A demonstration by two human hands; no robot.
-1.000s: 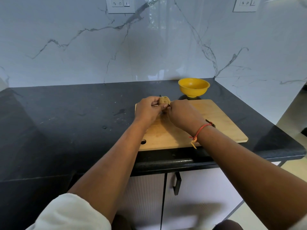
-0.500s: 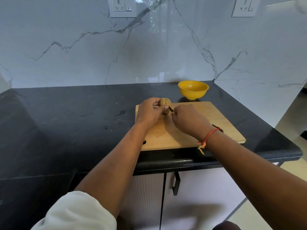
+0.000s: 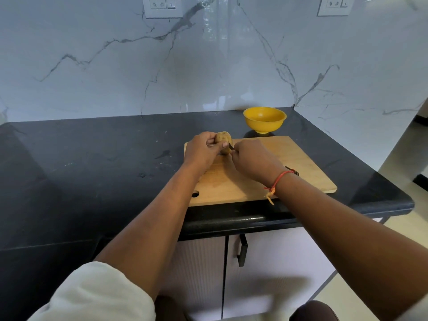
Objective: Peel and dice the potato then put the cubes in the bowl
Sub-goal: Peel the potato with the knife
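A small brown potato (image 3: 224,138) is gripped by my left hand (image 3: 202,152) above the far left part of the wooden cutting board (image 3: 298,163). My right hand (image 3: 253,159) sits just right of the potato, curled round a knife (image 3: 231,146) whose short blade touches the potato's right side; the handle's dark end (image 3: 292,170) pokes out behind the wrist. A yellow bowl (image 3: 264,119) stands beyond the board, and I see nothing inside it.
The board lies on a black countertop (image 3: 92,163) near its front edge. White marble walls rise behind and to the right, with two socket plates (image 3: 162,5) up high. Cabinet doors with a black handle (image 3: 242,250) are below the counter.
My right hand has drawn back slightly to the right of the potato, exposing a bit of blade. My left hand still holds the potato in nearly the same spot.
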